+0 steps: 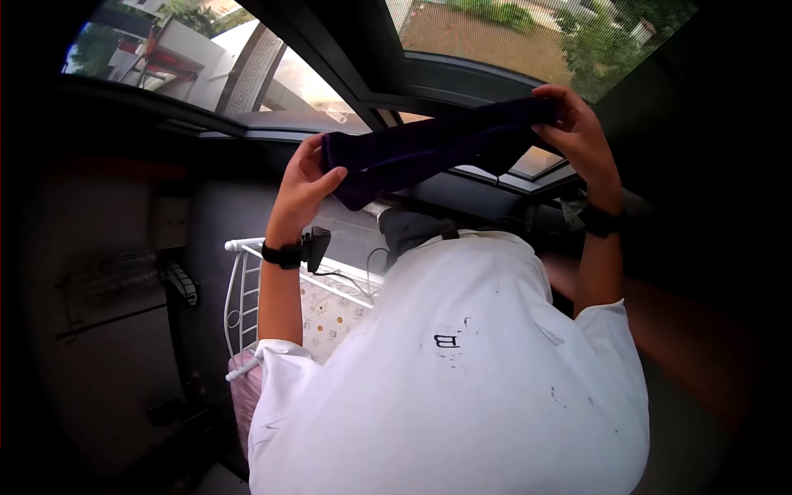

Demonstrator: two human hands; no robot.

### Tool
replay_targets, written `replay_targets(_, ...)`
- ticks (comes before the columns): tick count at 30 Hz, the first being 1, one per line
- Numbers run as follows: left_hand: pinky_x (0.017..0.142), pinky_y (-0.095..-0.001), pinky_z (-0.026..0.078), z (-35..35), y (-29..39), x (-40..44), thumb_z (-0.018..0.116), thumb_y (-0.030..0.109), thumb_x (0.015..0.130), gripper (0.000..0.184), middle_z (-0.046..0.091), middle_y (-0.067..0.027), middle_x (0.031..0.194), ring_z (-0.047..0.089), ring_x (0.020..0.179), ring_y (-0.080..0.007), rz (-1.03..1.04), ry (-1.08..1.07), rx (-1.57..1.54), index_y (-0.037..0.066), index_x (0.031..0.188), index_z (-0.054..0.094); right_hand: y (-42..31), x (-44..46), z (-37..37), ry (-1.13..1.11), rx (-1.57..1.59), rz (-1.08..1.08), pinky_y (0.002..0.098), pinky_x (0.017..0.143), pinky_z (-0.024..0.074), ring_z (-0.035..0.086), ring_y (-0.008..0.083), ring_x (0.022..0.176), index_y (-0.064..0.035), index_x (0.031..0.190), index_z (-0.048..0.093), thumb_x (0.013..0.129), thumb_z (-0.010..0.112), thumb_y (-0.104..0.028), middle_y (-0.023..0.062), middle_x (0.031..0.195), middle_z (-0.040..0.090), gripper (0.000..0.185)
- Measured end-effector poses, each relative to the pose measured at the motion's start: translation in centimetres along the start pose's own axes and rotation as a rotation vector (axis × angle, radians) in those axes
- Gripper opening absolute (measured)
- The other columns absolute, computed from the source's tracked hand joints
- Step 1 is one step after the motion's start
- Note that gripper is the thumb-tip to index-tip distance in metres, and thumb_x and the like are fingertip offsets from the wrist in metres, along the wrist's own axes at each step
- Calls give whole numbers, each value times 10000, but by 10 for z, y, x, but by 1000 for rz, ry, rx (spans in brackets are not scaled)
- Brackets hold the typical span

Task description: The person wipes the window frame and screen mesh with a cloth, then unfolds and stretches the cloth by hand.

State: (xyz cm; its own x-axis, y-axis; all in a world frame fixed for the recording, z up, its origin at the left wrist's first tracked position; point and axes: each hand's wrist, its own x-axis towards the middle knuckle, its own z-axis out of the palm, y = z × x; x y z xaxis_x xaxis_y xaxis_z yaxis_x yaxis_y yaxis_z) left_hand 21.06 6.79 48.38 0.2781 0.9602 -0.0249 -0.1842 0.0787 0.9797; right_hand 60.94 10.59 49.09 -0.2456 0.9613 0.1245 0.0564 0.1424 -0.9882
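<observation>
A dark purple cloth [412,148] is stretched sideways in the air, folded lengthwise so that its lower layer hangs a little apart. My left hand [307,183] grips its left end, the thumb in front and the fingers behind. At the other end, somewhat higher, my right hand [577,136] pinches the cloth between thumb and fingers. Behind the cloth are the dark frames of a window [462,74]; from this view I cannot tell whether it touches them. Each wrist wears a black band, the left one with a small black box [315,247] on it.
Below my left arm stands a white metal bed frame [239,289] with a patterned sheet [326,318]. A thin cable [351,280] runs near the left wrist. Another glass pane [223,66] is at the upper left. Dark surroundings hide much of both sides.
</observation>
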Motion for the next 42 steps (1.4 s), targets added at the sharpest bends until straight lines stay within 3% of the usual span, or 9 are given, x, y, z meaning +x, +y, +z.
replay_targets(5,910,-256,438,22,26,-13,624,-77,793,662,545,-104,1141,552,1017,-138,123,113,317,-24,1382,327,-27,-21,-5,288,-205,-187,262,894,495,587,153,987,-31,1118,539,758,621,156,98,1057,599,414)
replay_targets(11,854,-281,449,43,50,-39,594,-134,768,532,539,-80,1039,525,970,-164,712,313,526,-5,1262,447,-37,-30,-17,-23,271,-977,377,852,489,569,195,935,-65,963,480,818,657,-17,100,983,587,234)
replay_targets(16,844,-304,450,30,51,-28,592,-105,785,305,511,-93,945,522,944,-220,890,190,703,83,1002,492,-39,-29,2,115,83,-748,421,899,497,569,251,993,-35,1061,503,836,656,-98,139,1009,577,279)
replay_targets(21,776,-318,508,56,59,-27,649,-59,793,347,603,-139,941,632,883,-244,961,329,504,58,1083,500,-35,-25,6,25,226,-794,345,847,512,583,211,975,-37,1082,468,840,631,-47,154,1015,580,292)
replay_targets(23,750,-271,507,54,65,-37,634,-51,814,384,648,-123,912,644,826,-193,607,324,662,46,1163,507,-31,-32,-2,33,234,-597,288,802,508,590,191,943,-40,1080,451,848,613,-33,155,1022,573,283)
replay_targets(25,749,-236,497,46,62,-36,632,-51,816,354,671,-99,889,643,819,-152,628,360,949,19,1154,552,-34,-33,0,95,77,-612,269,776,505,593,180,915,-43,1072,452,853,608,-40,157,1019,572,269)
replay_targets(33,748,-235,495,36,47,-23,604,-140,783,240,646,-96,918,625,829,-150,503,53,412,1,978,599,-42,-62,-35,57,-63,-638,198,663,468,564,113,778,-66,946,489,861,598,-101,140,996,558,143)
replay_targets(37,758,-236,481,39,46,-17,533,-109,847,209,616,-98,934,599,845,-141,417,-147,10,11,1016,555,-62,-77,-17,30,84,-352,206,674,438,549,108,795,-29,854,537,774,594,-4,100,984,556,102)
replay_targets(42,803,-213,447,42,36,-10,482,-39,910,194,605,-70,994,575,887,-112,219,18,164,16,1088,536,-65,-84,-19,127,-20,-187,213,700,434,554,115,808,4,870,592,758,548,42,82,968,572,127)
